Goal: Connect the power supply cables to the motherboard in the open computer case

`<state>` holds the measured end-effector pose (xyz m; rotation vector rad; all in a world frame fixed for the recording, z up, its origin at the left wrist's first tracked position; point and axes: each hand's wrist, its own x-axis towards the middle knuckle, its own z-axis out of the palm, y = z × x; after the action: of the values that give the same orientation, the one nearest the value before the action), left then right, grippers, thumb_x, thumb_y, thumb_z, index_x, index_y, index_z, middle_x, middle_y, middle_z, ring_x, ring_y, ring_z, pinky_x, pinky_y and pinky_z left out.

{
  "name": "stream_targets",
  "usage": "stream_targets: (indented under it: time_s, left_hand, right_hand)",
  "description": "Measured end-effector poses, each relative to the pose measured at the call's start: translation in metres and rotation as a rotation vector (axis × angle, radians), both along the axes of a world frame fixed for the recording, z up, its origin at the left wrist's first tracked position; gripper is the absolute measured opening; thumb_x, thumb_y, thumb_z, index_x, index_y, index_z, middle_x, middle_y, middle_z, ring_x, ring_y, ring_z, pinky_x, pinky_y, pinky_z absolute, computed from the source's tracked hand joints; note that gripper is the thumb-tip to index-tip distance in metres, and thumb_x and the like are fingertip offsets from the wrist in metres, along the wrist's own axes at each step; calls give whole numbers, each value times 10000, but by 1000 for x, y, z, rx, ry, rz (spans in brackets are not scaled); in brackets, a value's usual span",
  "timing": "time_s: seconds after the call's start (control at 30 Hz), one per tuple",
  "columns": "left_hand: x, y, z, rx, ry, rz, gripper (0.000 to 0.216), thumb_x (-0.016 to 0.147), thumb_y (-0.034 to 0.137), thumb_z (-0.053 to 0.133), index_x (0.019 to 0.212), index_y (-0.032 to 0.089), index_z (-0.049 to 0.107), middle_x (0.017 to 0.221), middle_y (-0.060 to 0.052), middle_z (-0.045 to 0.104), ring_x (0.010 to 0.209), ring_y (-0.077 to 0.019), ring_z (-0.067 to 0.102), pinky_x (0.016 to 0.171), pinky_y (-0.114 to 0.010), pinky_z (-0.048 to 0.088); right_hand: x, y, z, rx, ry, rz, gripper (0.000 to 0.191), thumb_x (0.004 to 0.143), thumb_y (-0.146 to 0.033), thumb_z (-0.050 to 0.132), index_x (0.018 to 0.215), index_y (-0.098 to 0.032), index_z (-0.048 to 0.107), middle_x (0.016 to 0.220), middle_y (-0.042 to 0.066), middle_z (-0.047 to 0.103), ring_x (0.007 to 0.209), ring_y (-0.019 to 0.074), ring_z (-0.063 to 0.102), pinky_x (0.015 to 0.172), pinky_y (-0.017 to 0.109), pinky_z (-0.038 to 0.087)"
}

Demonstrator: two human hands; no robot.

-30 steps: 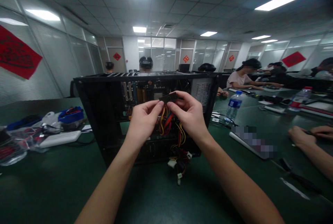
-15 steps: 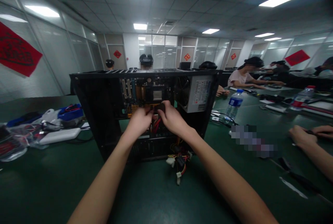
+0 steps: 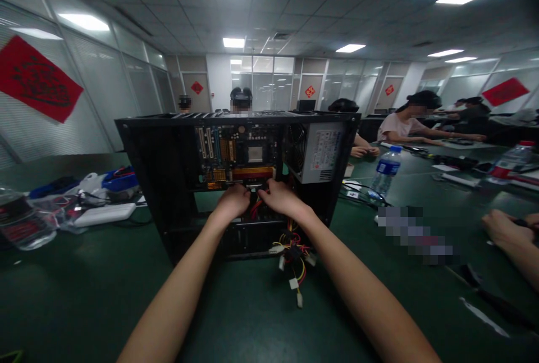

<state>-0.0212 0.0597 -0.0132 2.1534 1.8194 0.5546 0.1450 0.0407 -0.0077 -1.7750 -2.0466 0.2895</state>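
A black computer case point(image 3: 145, 183) stands on the table with its side open towards me. Inside it a motherboard point(image 3: 242, 146) is mounted upright, and a silver power supply point(image 3: 322, 152) sits at the upper right. My left hand point(image 3: 234, 200) is closed at the board's lower edge, below the orange slots point(image 3: 252, 172). Close beside it, my right hand point(image 3: 278, 197) is closed too, its fingertips near red cables point(image 3: 255, 207). What either hand pinches is hidden by the fingers. A bundle of power leads point(image 3: 295, 252) with white plugs hangs out of the case's lower right.
On the left lie a white flat box point(image 3: 105, 214), plastic bags and a dark-labelled bottle point(image 3: 19, 217). A blue-capped water bottle point(image 3: 385, 172) stands right of the case. Another person's hands point(image 3: 507, 228) rest at the right; more people sit farther back.
Both hands have moved down slightly, uncovering the orange slots. The hanging leads have shifted and spread lower. The camera view has turned a little to the left.
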Motion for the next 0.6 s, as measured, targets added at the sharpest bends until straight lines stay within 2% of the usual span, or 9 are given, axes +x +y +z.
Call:
stream_targets:
  time_s: [0.13, 0.37, 0.6]
  left_hand:
    - [2, 3, -2, -6, 15, 35, 340, 962, 321, 473, 1027, 111, 733, 1110, -230, 735, 1040, -290, 699, 836, -342, 481]
    - [4, 8, 0, -38, 30, 52, 378, 998, 455, 518, 1066, 125, 691, 1060, -113, 737, 971, -214, 699, 913, -413, 536]
    - [11, 2, 4, -31, 52, 105, 379, 999, 470, 524, 1069, 138, 693, 1103, -109, 730, 1042, -222, 690, 967, -444, 532]
  right_hand:
    - [-1, 0, -2, 6, 2, 14, 342, 987, -424, 498, 1125, -137, 623, 1106, 169, 726, 1009, 298, 709, 743, 308, 463]
    - [-1, 2, -3, 16, 12, 31, 358, 980, -432, 496, 1134, -133, 619, 1105, 175, 728, 1012, 307, 702, 739, 318, 454]
    - [0, 2, -3, 11, 8, 33, 355, 982, -444, 504, 1121, -141, 626, 1113, 168, 729, 1025, 302, 703, 728, 308, 448]
